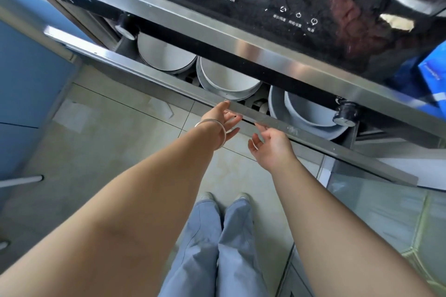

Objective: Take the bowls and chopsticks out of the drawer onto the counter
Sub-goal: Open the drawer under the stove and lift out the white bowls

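The drawer (169,79) under the stove stands partly pulled out, with a long steel handle bar along its front edge. Inside it I see three groups of white and grey bowls: one at the left (164,54), one in the middle (226,79), one at the right (311,113). No chopsticks are in sight. My left hand (223,119), with a silver bangle on the wrist, is at the handle bar, thumb on top and fingers under it. My right hand (270,143) hovers just below the bar, fingers apart and holding nothing.
A black glass stove top (289,7) with touch controls and steel burner rings overhangs the drawer. Two black knobs (344,113) stick out below it. Blue cabinet doors (26,75) stand at the left, a blue box (434,72) at the right. My legs stand on the tiled floor below.
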